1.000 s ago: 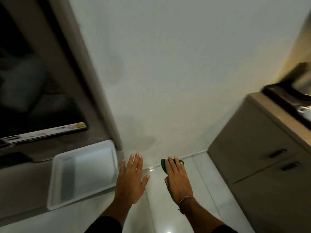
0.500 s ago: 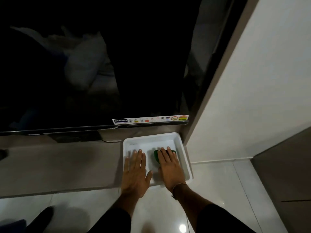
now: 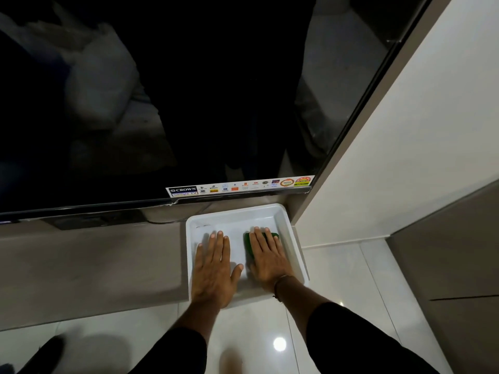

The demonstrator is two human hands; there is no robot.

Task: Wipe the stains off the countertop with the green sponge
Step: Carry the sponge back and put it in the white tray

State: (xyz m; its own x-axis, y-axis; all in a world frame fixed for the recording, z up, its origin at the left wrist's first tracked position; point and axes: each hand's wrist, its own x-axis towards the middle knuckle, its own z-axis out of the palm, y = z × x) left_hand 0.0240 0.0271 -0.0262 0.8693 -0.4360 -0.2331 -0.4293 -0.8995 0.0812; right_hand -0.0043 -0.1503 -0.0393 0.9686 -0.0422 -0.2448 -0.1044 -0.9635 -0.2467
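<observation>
A white tray (image 3: 293, 233) rests at the right end of a grey-brown countertop (image 3: 89, 265), just below a big dark TV. Over the tray's right half my right hand (image 3: 267, 261) lies palm down on the green sponge (image 3: 248, 241); only the sponge's left and far edges show past my fingers. My left hand (image 3: 214, 268) hovers flat over the tray's left half, fingers spread, holding nothing. I cannot make out any stains on the countertop from here.
The TV screen (image 3: 162, 103) fills the upper view, a sticker strip (image 3: 240, 186) along its lower edge. A white wall (image 3: 405, 157) rises right of the tray, with a grey cabinet (image 3: 445, 252) beyond. Glossy white floor tiles (image 3: 337, 292) lie below. A dark shoe (image 3: 48, 349) shows bottom left.
The view swung left from the white wall to the TV and countertop. Both hands, the right one with the sponge, went from over the floor tiles to over the white tray.
</observation>
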